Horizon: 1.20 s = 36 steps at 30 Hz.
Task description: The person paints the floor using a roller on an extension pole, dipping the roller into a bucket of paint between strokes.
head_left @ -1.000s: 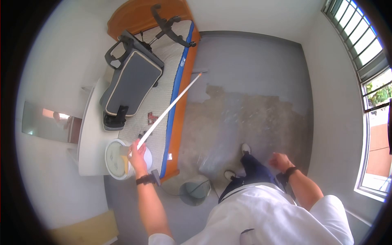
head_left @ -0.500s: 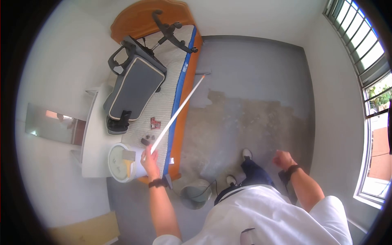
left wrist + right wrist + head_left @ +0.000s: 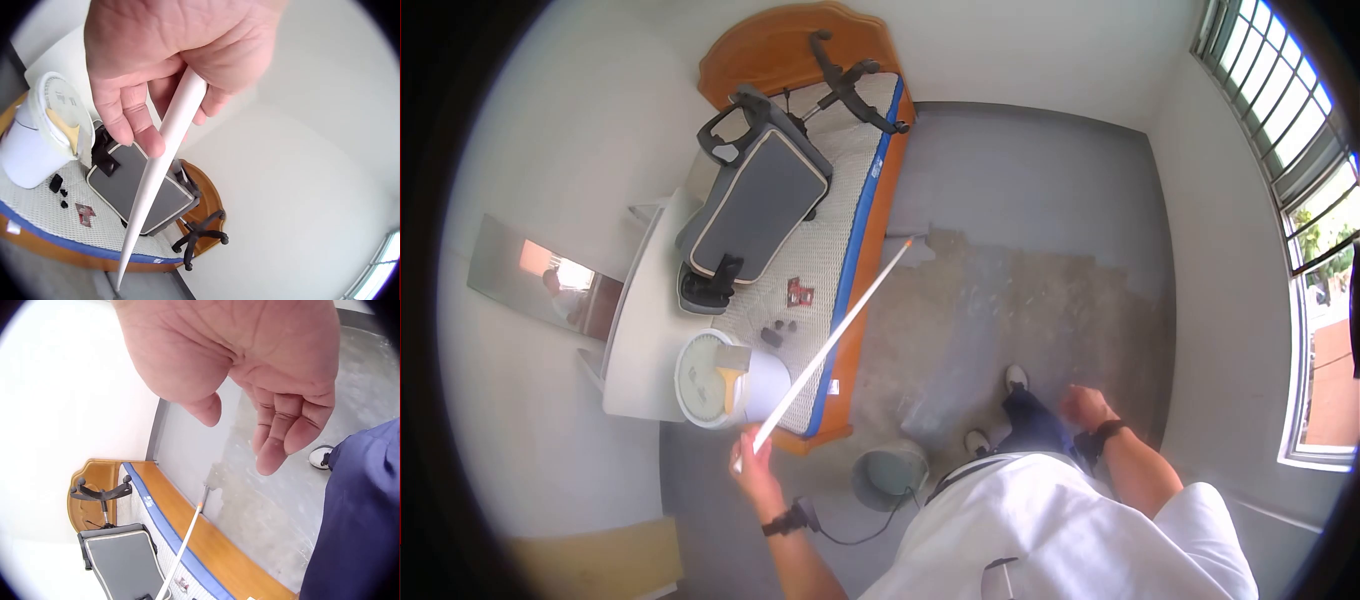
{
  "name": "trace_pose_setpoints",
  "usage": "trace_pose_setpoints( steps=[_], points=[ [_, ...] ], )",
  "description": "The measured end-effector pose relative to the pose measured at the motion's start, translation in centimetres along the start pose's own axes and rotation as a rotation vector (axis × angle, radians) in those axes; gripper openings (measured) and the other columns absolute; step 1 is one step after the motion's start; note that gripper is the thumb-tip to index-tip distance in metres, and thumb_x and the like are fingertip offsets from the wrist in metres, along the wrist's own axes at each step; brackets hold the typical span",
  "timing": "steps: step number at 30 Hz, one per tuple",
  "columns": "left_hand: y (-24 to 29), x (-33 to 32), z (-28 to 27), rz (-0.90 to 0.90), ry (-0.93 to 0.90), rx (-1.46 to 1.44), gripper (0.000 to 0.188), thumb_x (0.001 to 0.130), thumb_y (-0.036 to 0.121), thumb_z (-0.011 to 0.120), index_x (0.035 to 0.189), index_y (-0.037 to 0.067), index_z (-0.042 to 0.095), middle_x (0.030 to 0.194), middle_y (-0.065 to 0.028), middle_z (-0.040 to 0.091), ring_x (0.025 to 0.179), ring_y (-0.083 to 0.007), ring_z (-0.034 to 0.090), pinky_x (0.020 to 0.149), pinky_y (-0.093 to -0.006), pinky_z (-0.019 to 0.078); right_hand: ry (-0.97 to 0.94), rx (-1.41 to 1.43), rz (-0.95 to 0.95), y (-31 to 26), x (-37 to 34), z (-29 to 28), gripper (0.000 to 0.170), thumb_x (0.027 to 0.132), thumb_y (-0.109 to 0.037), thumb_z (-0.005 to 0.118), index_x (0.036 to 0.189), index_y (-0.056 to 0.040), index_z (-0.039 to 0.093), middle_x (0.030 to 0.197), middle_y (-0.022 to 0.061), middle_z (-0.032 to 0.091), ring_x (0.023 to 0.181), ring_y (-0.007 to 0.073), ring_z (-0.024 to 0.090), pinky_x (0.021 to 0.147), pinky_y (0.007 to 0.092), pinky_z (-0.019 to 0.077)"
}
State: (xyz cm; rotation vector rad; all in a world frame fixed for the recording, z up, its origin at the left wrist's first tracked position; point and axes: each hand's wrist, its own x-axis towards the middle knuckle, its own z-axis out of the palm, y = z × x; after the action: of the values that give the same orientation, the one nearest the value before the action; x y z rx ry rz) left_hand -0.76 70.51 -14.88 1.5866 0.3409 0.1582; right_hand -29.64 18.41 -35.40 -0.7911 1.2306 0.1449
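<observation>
My left hand (image 3: pixel 757 475) grips the lower end of a long white pole (image 3: pixel 830 345), thumb on one side and fingers on the other. The pole (image 3: pixel 156 162) slants away from the palm in the left wrist view. At its orange-tipped far end, a grey paint roller (image 3: pixel 205 497) lies on the floor along the bed's side, close to where grey paint borders bare concrete. Nothing is in my right hand (image 3: pixel 1088 405), which hangs beside the right leg; its fingers (image 3: pixel 273 453) are loosely curled in the right wrist view.
A white bucket (image 3: pixel 768 385) with a scraper (image 3: pixel 732 375) on its lid stands on the bed's near end. An office chair (image 3: pixel 765 205) lies on the mattress (image 3: pixel 855 170). A grey pail (image 3: pixel 890 475) stands by my feet. A barred window (image 3: pixel 1320 230) is at right.
My left hand has drawn back toward me past the bucket, pulling the pole with it. The roller end has come nearer along the bed's side. My right hand stays about where it was.
</observation>
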Motion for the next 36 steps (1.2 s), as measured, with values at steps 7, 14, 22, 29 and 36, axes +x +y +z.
trace_pose_setpoints(
  steps=[7,14,22,29,36],
  points=[
    [-2.3,4.8,8.0,-0.085,-0.128,-0.013,0.03,0.092,0.022,0.066,0.104,-0.005,0.065,0.098,-0.0108,0.066,0.083,-0.0182,0.065,0.078,-0.0273,0.0521,0.083,-0.047,-0.043,1.0,-3.7,-0.4,0.041,0.097,-0.028,0.054,0.122,0.0037,0.052,0.1,0.0192,0.064,0.077,0.0265,0.067,0.064,0.0359,0.0544],
    [-2.2,2.1,4.6,-0.127,-0.133,-0.029,0.028,0.091,0.02,0.067,0.103,-0.005,0.065,0.099,-0.0121,0.065,0.085,-0.0202,0.065,0.078,-0.0281,0.0536,0.065,0.045,-0.023,3.2,-3.9,-2.3,0.036,0.097,-0.027,0.054,0.117,0.0027,0.053,0.096,0.0166,0.063,0.073,0.0251,0.066,0.06,0.0361,0.0527],
    [4.1,-1.3,-10.1,-0.106,-0.011,0.015,0.026,0.093,0.016,0.063,0.108,-0.004,0.057,0.104,-0.0175,0.066,0.092,-0.0246,0.067,0.079,-0.0342,0.0588,0.108,0.002,0.018,3.7,-3.8,-1.8,0.042,0.097,-0.029,0.055,0.123,0.0026,0.051,0.101,0.0188,0.064,0.078,0.0268,0.066,0.063,0.0367,0.0526],
    [5.2,2.8,-8.0,-0.081,-0.134,-0.019,0.024,0.094,0.015,0.062,0.108,-0.004,0.058,0.105,-0.0177,0.066,0.093,-0.027,0.068,0.08,-0.0371,0.0591,-0.014,-0.175,-0.006,2.8,-1.8,0.2,0.043,0.097,-0.031,0.054,0.126,0.0017,0.051,0.114,0.0212,0.065,0.085,0.0279,0.068,0.066,0.0357,0.0543],
    [-0.5,5.0,4.7,-0.195,-0.218,-0.112,0.03,0.088,0.015,0.069,0.108,-0.006,0.06,0.106,-0.0162,0.065,0.093,-0.0279,0.068,0.083,-0.0338,0.0578,-0.037,-0.205,-0.022,2.4,-2.6,2.5,0.039,0.1,-0.028,0.051,0.127,-0.0001,0.051,0.109,0.0191,0.066,0.084,0.0274,0.069,0.066,0.035,0.0545]
  ],
)
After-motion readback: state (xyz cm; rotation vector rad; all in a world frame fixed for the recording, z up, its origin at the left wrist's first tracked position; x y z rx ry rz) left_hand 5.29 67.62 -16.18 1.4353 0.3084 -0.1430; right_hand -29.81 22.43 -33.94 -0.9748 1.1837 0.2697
